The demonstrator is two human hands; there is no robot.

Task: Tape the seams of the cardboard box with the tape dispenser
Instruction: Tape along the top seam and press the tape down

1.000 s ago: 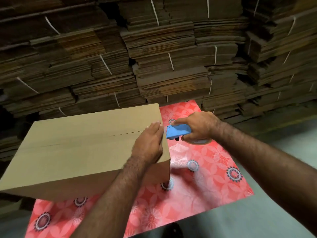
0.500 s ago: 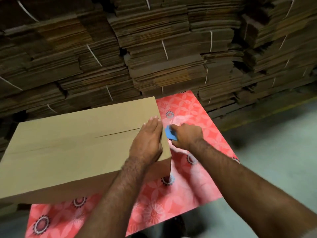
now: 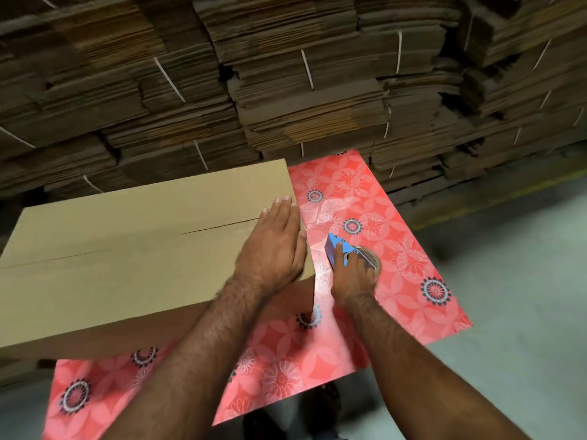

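1. Grey smooth floor (image 3: 524,296) fills the lower right of the frame and shows again along the bottom left edge.
2. On it lies a red floral mat (image 3: 397,281), running from the bottom left up to the centre, where its far end meets the stacks behind.
3. Both bare forearms rise from the bottom edge toward the centre.
4. The right hand (image 3: 351,281), right of centre, is closed around the blue tape dispenser (image 3: 333,247), forefinger stretched along its top; the brown tape roll (image 3: 373,260) shows just past the knuckles. Dispenser and hand sit low over the mat, just beside the box's right end; whether they touch that end cannot be told.
5. The left hand (image 3: 276,246) lies flat, fingers together and extended, palm down on the right end of the cardboard box (image 3: 127,249), holding nothing.
6. That box fills the centre left, flaps closed; its top seam (image 3: 219,228) runs from under the left fingers toward the left edge, bare of tape as far as can be seen.
7. Bundles of flattened cardboard (image 3: 301,106), tied with white straps, wall off the whole upper half.
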